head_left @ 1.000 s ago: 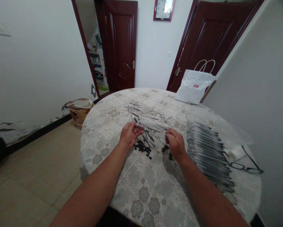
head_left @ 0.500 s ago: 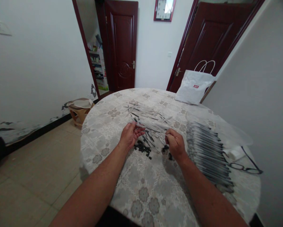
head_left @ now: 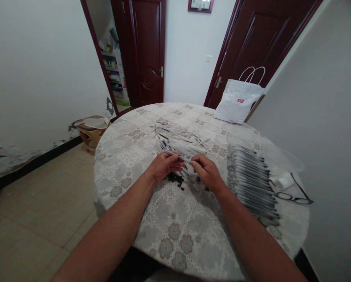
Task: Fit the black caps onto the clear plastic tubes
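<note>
A slim, pale pen (head_left: 186, 159) spans the short gap between my hands above the table. My left hand (head_left: 163, 166) pinches its left part between thumb and fingers, palm turned up. At its other end, the fingertips of my right hand (head_left: 206, 170) are closed on it. Beyond the hands lies a loose pile of thin white and clear pen parts (head_left: 178, 131), some with dark ends. Small black caps (head_left: 177, 179) are heaped just below my left hand, with a few more partly hidden by the right one.
On the right lies a long row of pens (head_left: 253, 182) with dark ends, near folded-out eyeglasses (head_left: 294, 197) and clear plastic film. A white paper bag (head_left: 238, 100) stands at the back right. A patterned cloth (head_left: 175, 250) covers the round table. A stool (head_left: 93, 131) is at the left.
My right hand has moved left, closer to my left hand, so less of the thin piece shows between them. The view has tilted slightly downward.
</note>
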